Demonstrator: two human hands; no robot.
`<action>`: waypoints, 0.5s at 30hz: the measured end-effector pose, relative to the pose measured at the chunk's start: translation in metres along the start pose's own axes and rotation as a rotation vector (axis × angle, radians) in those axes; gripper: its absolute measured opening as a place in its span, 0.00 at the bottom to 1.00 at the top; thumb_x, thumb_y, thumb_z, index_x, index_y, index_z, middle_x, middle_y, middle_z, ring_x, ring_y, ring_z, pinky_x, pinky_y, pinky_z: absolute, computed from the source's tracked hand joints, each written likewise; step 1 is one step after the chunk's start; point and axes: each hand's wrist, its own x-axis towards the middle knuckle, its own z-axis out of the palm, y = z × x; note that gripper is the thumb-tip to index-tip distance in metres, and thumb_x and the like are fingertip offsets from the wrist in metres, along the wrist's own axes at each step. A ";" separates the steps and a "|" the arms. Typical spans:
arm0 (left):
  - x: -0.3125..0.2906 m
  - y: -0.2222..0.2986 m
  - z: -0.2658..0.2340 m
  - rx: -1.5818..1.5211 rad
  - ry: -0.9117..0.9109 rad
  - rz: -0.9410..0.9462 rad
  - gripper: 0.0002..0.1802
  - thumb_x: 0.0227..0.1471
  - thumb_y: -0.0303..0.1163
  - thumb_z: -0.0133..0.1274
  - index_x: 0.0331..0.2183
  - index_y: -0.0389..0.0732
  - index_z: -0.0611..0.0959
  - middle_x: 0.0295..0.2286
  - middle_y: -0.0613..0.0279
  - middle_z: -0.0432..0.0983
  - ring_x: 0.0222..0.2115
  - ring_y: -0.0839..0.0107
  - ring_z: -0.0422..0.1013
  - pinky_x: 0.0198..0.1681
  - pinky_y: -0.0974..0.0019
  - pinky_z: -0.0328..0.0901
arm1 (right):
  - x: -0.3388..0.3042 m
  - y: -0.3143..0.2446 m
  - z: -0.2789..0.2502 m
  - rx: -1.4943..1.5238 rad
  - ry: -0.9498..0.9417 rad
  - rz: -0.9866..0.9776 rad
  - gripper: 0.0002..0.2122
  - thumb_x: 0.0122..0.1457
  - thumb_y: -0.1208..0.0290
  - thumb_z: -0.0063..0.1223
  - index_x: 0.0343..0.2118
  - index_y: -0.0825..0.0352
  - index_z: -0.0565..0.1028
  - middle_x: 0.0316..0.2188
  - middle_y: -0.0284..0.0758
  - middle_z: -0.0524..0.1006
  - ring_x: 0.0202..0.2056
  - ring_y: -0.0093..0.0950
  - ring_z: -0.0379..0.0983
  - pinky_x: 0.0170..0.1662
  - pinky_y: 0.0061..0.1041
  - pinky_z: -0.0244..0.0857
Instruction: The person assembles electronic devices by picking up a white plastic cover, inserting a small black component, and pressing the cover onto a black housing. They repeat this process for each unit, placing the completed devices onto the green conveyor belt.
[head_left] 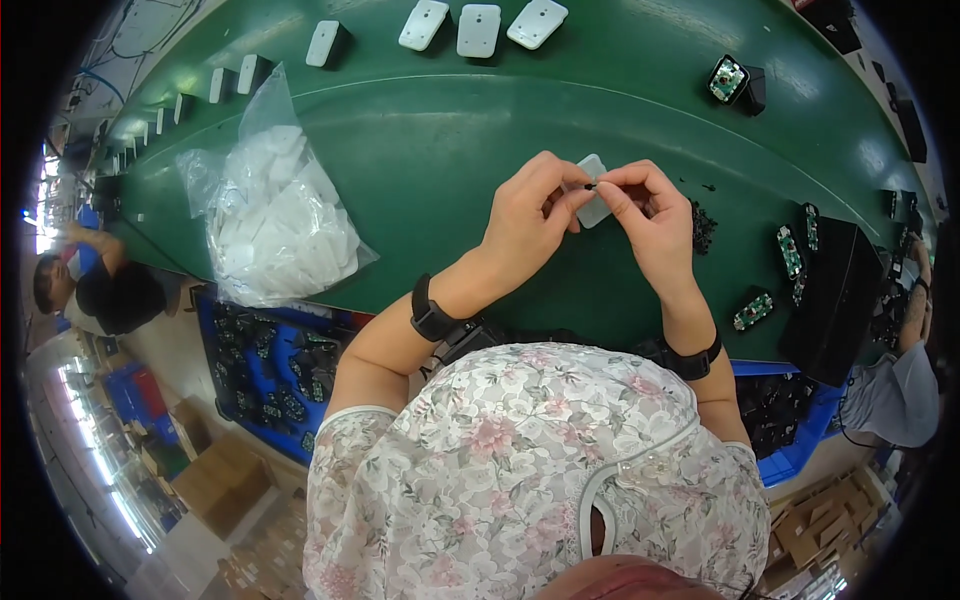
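Observation:
Over the green bench, my left hand (532, 210) and my right hand (655, 220) meet, the fingertips of both closed in a pinch. Between them is a tiny black part (590, 187), too small to name more exactly. A thin whitish plate with rounded corners (596, 212) shows just behind and below the fingertips; whether the fingers also touch it I cannot tell. Close to my right hand lies a loose heap of small black parts (704, 230), with a few strays beside it.
Left of my hands rests a clear bag of white plates (280, 215). White-faced devices (479, 30) line the far side of the green conveyor. Circuit boards (753, 311) and a black box (835, 300) sit at the right. Blue bins (790, 460) flank me; other people work at both sides.

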 end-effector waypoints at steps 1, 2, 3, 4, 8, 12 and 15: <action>-0.002 -0.003 0.000 -0.016 -0.008 0.023 0.05 0.50 0.18 0.52 0.32 0.35 0.77 0.25 0.61 0.68 0.17 0.77 0.70 0.18 0.74 0.63 | -0.001 -0.003 0.001 0.005 0.002 -0.003 0.03 0.55 0.79 0.54 0.31 0.71 0.74 0.29 0.27 0.70 0.30 0.13 0.66 0.33 0.12 0.60; -0.004 -0.004 0.000 -0.033 -0.014 0.041 0.06 0.50 0.18 0.51 0.34 0.34 0.76 0.26 0.62 0.68 0.18 0.76 0.71 0.19 0.74 0.65 | -0.003 -0.008 0.002 -0.087 0.015 -0.055 0.02 0.54 0.79 0.54 0.30 0.71 0.74 0.28 0.26 0.69 0.27 0.13 0.63 0.30 0.12 0.57; -0.005 -0.002 0.001 -0.029 -0.016 0.039 0.06 0.50 0.18 0.51 0.34 0.34 0.76 0.26 0.62 0.68 0.18 0.76 0.71 0.19 0.74 0.65 | -0.004 -0.011 0.004 -0.180 0.028 -0.105 0.02 0.54 0.78 0.55 0.29 0.70 0.74 0.27 0.26 0.68 0.25 0.12 0.61 0.28 0.12 0.55; -0.006 0.002 0.004 -0.167 0.052 -0.002 0.07 0.51 0.17 0.49 0.36 0.33 0.74 0.26 0.62 0.68 0.21 0.75 0.73 0.23 0.74 0.67 | -0.005 -0.010 0.007 -0.177 0.029 -0.103 0.02 0.54 0.78 0.55 0.29 0.70 0.74 0.27 0.26 0.68 0.25 0.12 0.61 0.28 0.12 0.55; -0.007 -0.006 0.000 -0.239 0.042 -0.058 0.11 0.53 0.17 0.45 0.41 0.31 0.70 0.30 0.60 0.71 0.30 0.70 0.76 0.34 0.73 0.72 | -0.007 -0.007 0.012 -0.216 0.057 -0.120 0.03 0.52 0.79 0.57 0.28 0.70 0.74 0.25 0.25 0.66 0.23 0.12 0.56 0.25 0.13 0.51; -0.010 -0.005 -0.004 -0.354 0.007 -0.145 0.10 0.54 0.17 0.44 0.41 0.30 0.70 0.33 0.57 0.73 0.33 0.70 0.76 0.36 0.73 0.71 | -0.006 -0.012 0.014 -0.242 0.055 -0.106 0.03 0.52 0.79 0.57 0.28 0.71 0.74 0.25 0.25 0.66 0.23 0.11 0.56 0.25 0.12 0.51; -0.012 -0.003 -0.004 -0.351 -0.008 -0.158 0.09 0.54 0.18 0.45 0.40 0.31 0.70 0.35 0.56 0.74 0.34 0.71 0.75 0.37 0.73 0.71 | -0.005 -0.006 0.015 -0.177 0.072 -0.069 0.02 0.53 0.78 0.57 0.28 0.70 0.74 0.25 0.24 0.67 0.23 0.11 0.56 0.25 0.11 0.51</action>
